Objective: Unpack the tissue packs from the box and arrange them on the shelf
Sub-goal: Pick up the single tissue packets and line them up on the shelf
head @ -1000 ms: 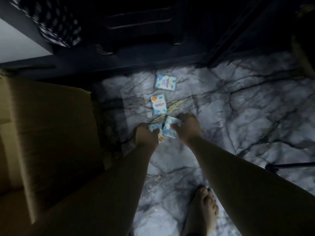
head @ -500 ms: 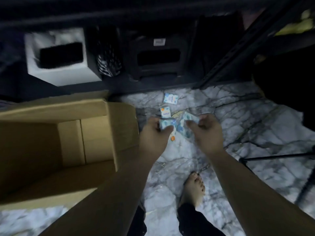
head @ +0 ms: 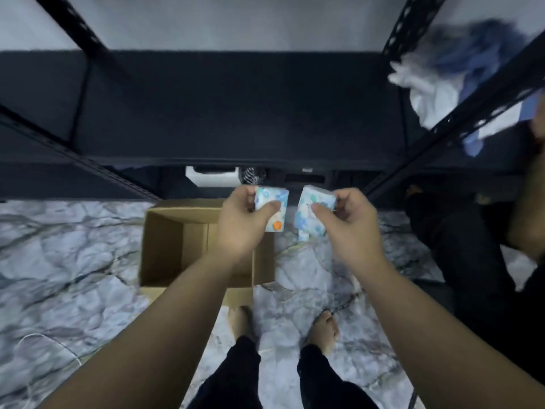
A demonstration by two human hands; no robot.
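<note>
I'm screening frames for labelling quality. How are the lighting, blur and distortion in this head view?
Head view: dim and bluish overall; the dark shelf shows almost no detail. Motion blur smears the blue and white cloth at upper right. Wide-angle distortion splays the shelf posts. Both tissue packs stay fairly legible.

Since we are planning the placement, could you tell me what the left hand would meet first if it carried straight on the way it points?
Probably the dark shelf: the left hand, gripping a tissue pack, points toward its front edge, though depth is unclear.
</note>
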